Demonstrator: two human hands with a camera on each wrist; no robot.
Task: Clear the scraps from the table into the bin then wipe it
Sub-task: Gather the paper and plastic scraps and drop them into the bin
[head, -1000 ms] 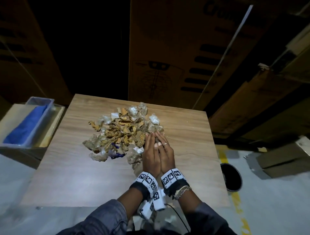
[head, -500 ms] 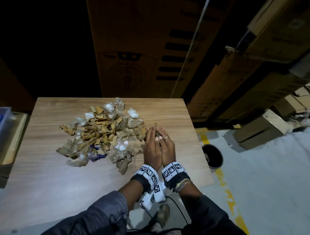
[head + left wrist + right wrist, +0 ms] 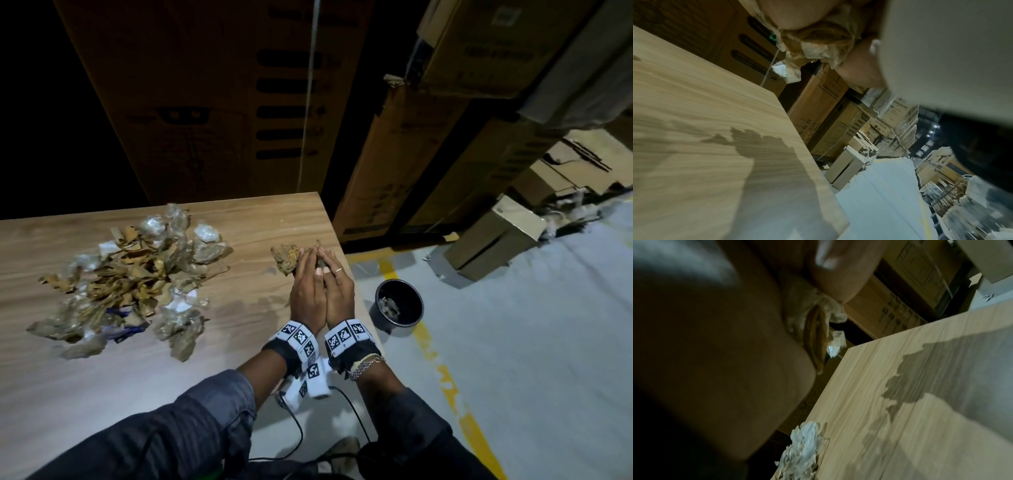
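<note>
A big pile of brown paper and clear plastic scraps [image 3: 137,274] lies on the left part of the wooden table [image 3: 239,359]. My left hand [image 3: 305,274] and right hand [image 3: 337,277] are pressed side by side near the table's right edge, cupped around a small clump of scraps [image 3: 286,258] that sticks out past the fingertips. The left wrist view shows the clump [image 3: 818,40] squeezed between fingers above the table [image 3: 705,129]. It also shows in the right wrist view [image 3: 813,331]. A black bin [image 3: 399,305] with a few scraps inside stands on the floor right of the table.
Tall cardboard boxes [image 3: 222,102] stand behind the table, and more boxes [image 3: 493,236] are stacked at the right. A yellow line [image 3: 442,370] runs along the grey floor past the bin. Cables trail from my wrists below the table's front edge.
Both hands have drawn a clump out of the pile and carried it right, toward the table's right edge. My head has turned right, bringing the bin fully into view.
</note>
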